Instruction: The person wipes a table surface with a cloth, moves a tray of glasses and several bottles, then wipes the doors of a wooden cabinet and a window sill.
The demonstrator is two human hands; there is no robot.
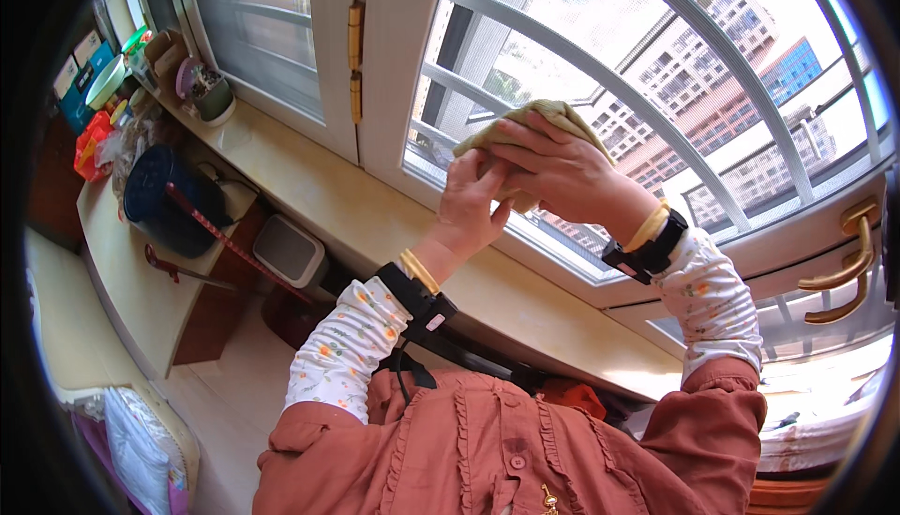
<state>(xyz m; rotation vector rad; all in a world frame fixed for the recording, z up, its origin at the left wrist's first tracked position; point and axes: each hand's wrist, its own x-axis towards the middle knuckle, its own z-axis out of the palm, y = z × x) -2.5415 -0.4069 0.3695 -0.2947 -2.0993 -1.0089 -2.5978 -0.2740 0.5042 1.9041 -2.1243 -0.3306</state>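
A folded yellow-green cloth (569, 120) lies against the lower left part of a barred window pane (562, 37). My right hand (559, 163) is spread over the cloth and presses it, its fingers pointing left. Close beside it, my left hand (472, 199) has its fingers bent at the cloth's lower left edge; the fingertips are partly hidden, so its hold is unclear. Both wrists carry yellow bands and black straps with small devices, over white floral sleeve covers.
A marble-like sill (323, 170) runs below the window. Brass hinges (355, 61) are at the frame's left, a brass handle (844, 269) at right. Farther left are a potted cactus (211, 97), a dark blue bucket (169, 199) and a grey-lidded bin (288, 251).
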